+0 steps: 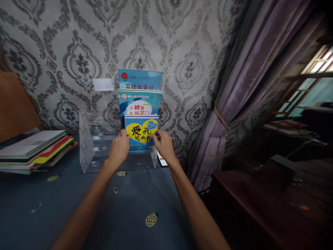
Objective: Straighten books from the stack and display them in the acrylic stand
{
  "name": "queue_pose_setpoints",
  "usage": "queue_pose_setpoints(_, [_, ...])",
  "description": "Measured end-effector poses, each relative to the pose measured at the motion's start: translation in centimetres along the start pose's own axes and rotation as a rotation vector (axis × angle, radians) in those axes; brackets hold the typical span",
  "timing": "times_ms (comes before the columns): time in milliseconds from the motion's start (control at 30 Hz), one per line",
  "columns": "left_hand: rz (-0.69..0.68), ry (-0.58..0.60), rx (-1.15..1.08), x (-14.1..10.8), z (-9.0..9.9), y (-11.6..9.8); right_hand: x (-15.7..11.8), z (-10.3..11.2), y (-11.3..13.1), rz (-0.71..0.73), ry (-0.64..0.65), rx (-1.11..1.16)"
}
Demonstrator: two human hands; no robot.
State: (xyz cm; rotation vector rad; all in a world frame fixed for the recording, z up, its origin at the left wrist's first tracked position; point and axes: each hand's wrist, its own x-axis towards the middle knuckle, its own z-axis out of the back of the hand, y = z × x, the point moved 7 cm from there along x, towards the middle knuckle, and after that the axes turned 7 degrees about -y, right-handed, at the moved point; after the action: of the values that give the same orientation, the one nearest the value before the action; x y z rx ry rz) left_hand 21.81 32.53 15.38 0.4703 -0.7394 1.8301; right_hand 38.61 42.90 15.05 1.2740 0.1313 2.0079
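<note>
A small blue book with a yellow heart (142, 139) was upright at the right end of a clear tiered rack (85, 149), near the table's far edge. The left hand (119, 147) pinched its left side and the right hand (164, 144) its right; whether its lower edge rested on a tier could not be told. It appeared to be in the midst of being positioned, and letting go would have called for firm support beneath it

Behind it, two larger blue books (140, 95) (145, 76) stood stepped upward. A phone (162, 160) lay just beside the rack's right end. Toward the far left corner of the table (130, 215) lay a stack of books and papers (31, 147). Beyond were a patterned wall (187, 52) and, to the right, a purple curtain (241, 86)
</note>
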Motion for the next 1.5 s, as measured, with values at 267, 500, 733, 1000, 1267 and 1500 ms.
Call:
queue_pose_setpoints(267, [-0.004, 0.008, -0.047, 0.1, 0.0, 0.4, -0.3, 0.4, 0.5, -0.048, 0.060, -0.080])
queue_pose_setpoints(500, [-0.059, -0.072, -0.099, 0.5, -0.1, 1.2, -0.6, 0.9, 0.6, -0.088, 0.072, -0.166])
queue_pose_setpoints(733, [-0.071, -0.105, -0.117, 0.7, -0.4, 1.4, -0.5, 0.8, 0.2, -0.119, 0.080, -0.154])
queue_pose_setpoints(1000, [-0.044, -0.116, -0.213, 0.7, -0.5, 1.5, -0.1, 0.7, -0.4, -0.111, 0.100, -0.074])
queue_pose_setpoints(1267, [0.018, -0.019, -0.189, 0.7, -0.5, 1.5, 0.0, 1.1, -0.5, -0.161, 0.126, -0.080])
queue_pose_setpoints(1500, [-0.004, -0.033, -0.147, 0.7, -0.4, 1.2, 0.2, 1.2, -0.7, -0.156, 0.101, -0.022])
